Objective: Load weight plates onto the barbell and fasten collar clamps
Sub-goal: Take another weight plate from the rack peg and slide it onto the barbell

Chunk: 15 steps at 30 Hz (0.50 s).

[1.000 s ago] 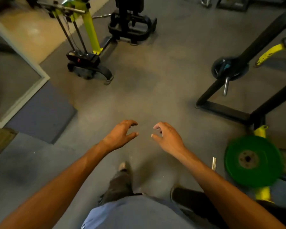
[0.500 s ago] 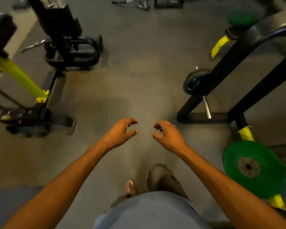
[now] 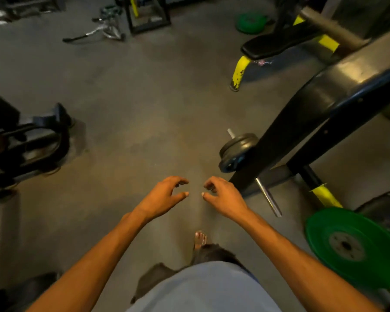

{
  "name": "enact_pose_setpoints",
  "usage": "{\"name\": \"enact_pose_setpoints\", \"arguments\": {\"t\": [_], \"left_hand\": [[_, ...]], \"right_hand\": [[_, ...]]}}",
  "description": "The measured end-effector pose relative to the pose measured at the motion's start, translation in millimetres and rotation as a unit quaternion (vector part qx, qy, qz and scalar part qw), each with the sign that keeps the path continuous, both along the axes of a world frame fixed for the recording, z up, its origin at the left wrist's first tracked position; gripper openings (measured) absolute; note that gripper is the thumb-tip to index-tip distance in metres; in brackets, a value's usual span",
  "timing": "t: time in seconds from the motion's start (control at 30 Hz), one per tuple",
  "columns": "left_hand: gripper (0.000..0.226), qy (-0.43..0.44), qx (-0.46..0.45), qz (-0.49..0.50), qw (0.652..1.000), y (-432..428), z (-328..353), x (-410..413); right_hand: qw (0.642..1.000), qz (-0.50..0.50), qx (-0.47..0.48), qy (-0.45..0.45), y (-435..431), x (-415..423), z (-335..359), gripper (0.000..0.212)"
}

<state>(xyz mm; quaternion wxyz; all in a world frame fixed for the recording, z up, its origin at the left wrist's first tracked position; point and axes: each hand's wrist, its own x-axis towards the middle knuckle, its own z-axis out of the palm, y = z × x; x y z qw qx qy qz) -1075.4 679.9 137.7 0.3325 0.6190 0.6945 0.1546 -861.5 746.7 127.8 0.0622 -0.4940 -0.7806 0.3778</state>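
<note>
My left hand (image 3: 164, 197) and my right hand (image 3: 223, 195) are held out side by side over the grey floor, both empty with fingers curled and apart. A large green weight plate (image 3: 349, 246) hangs on a peg at the lower right. To the right of my right hand, black plates (image 3: 236, 149) sit on a frame peg and a bare chrome peg (image 3: 268, 198) sticks out toward me. Another green plate (image 3: 250, 22) lies on the floor far back. I see no barbell or collar clamp.
A black and yellow rack frame (image 3: 324, 113) and a bench pad (image 3: 277, 42) fill the right side. A black machine base (image 3: 29, 143) stands at the left. Cable handles (image 3: 95, 31) lie on the floor at the back. My bare foot (image 3: 199, 239) shows below.
The view has swung right and forward: the yellow machine left the frame, and the rack, bench and far green plate came into view. Both hands kept their empty, curled pose.
</note>
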Motion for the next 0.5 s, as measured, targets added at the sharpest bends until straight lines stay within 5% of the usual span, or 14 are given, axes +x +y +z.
{"name": "enact_pose_setpoints", "arguments": {"t": [0.5], "left_hand": [[0.039, -0.034, -0.045, -0.228, 0.972, 353, -43, -91]], "right_hand": [[0.965, -0.258, -0.057, 0.008, 249, -89, -32, 0.022]]}}
